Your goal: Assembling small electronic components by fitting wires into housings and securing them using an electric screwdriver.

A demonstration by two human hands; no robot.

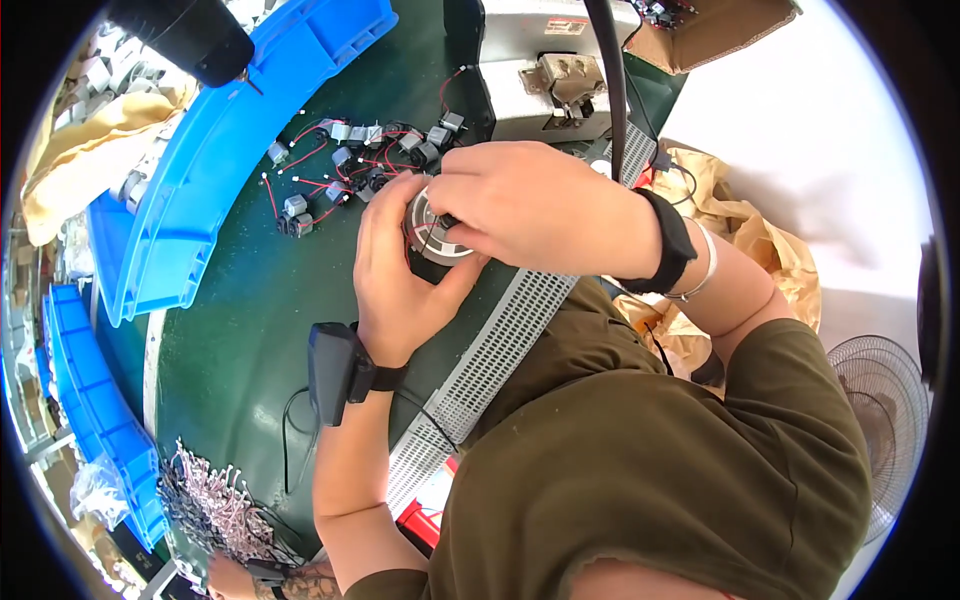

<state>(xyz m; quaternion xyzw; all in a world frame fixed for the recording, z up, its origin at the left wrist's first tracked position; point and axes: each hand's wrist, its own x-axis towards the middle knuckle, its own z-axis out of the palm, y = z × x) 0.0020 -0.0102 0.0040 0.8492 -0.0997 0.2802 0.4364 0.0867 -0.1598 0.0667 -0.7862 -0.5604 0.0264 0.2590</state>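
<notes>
My left hand (390, 265) is wrapped around a round, pale grey housing (440, 246) with an open, spoked-looking face turned up. Over it, the bent fingers of my right hand (535, 205) pinch a small dark part (449, 221) at the housing's middle. Thin red and black wires show inside the rim. What the right fingertips grip is mostly covered, so its kind is unclear. Just beyond my left hand, several small motors (410, 143) with red and black leads lie loose on the green table (270, 350).
A metal machine (550, 60) stands at the back; a black power tool (190, 40) hangs at upper left. Blue bins (170, 240) line the left side. Bundled wires (215, 505) and another person's hand (230, 578) are at lower left. A perforated strip (500, 345) edges the table.
</notes>
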